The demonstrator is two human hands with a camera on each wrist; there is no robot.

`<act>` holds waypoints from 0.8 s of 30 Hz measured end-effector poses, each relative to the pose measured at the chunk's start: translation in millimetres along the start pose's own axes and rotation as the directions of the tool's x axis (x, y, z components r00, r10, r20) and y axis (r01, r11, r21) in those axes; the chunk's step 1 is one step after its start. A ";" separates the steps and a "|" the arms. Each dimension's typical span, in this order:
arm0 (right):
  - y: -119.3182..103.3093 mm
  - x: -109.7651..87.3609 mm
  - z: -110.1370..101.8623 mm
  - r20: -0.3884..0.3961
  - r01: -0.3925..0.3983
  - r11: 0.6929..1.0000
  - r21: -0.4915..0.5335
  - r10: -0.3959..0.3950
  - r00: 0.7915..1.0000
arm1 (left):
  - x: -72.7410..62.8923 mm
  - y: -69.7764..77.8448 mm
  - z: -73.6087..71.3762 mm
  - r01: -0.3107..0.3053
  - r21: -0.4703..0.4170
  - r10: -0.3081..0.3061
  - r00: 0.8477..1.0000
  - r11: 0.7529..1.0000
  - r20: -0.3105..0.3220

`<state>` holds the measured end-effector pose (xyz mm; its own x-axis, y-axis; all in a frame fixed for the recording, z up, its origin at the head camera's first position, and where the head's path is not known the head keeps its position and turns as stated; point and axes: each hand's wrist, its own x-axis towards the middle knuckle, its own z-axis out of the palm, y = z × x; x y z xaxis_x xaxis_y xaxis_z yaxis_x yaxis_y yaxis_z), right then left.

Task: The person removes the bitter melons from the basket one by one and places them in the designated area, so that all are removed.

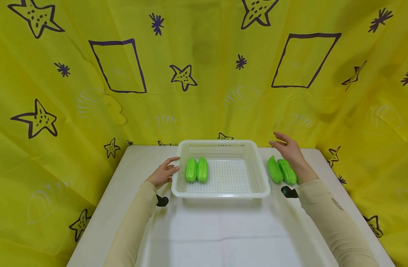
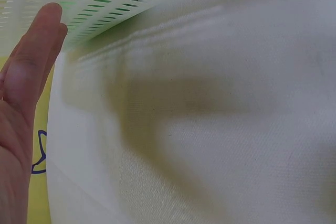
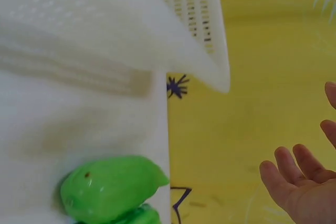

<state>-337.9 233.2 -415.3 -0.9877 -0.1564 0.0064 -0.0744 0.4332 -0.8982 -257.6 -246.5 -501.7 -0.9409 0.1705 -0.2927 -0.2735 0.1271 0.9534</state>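
A white perforated plastic basket (image 1: pixel 220 195) sits on the table in the head view. Two glossy green, ribbed, elongated vegetable-like pieces (image 1: pixel 202 170) lie side by side in its left part. My left hand (image 1: pixel 162 173) is at the basket's left rim, and the left wrist view shows its fingers (image 2: pixel 39 51) extended along the perforated wall. On the right, my right hand (image 1: pixel 289 150) is raised with spread fingers, holding nothing. Two more green pieces (image 1: pixel 275 170) lie below it, to the right of the basket; the right wrist view shows one green piece (image 3: pixel 113 187) with a pointed tip.
The white-covered table (image 1: pixel 220 222) extends in front of the basket. A yellow curtain (image 1: pixel 204 107) with dark starfish drawings stands behind the table and along both sides. Dark wrist straps (image 1: pixel 162 201) show below the sleeves.
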 end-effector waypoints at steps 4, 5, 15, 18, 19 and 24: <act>-8.0 1.9 9.9 0.028 0.019 1.000 0.009 -0.020 0.999 | -0.4 1.2 0.4 -0.004 0.002 0.004 1.000 1.000 0.007; -9.7 2.5 12.3 0.033 0.021 1.000 0.008 -0.021 0.999 | -0.4 1.2 0.5 -0.008 0.005 0.008 1.000 1.000 0.010; -25.3 7.3 37.7 0.079 0.019 0.997 0.074 -0.025 0.997 | 0.2 1.8 -0.6 -0.015 -0.005 0.015 1.000 1.000 0.023; -28.7 9.2 44.9 0.091 0.022 0.997 0.074 -0.029 0.995 | 0.3 1.2 -0.8 -0.015 -0.006 0.015 1.000 1.000 0.022; -29.6 9.8 47.3 0.093 0.021 0.997 0.074 -0.028 0.995 | 0.3 1.0 -0.7 -0.012 -0.004 0.012 1.000 1.000 0.019; -30.1 15.5 59.2 0.101 0.014 0.997 0.073 -0.021 0.995 | -0.8 1.3 0.6 0.008 -0.001 -0.008 1.000 1.000 -0.005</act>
<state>-342.8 165.2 -414.2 -0.9668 -0.2547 -0.0189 -0.0780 0.3649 -0.9278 -257.1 -245.8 -500.2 -0.9395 0.1649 -0.3002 -0.2815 0.1276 0.9510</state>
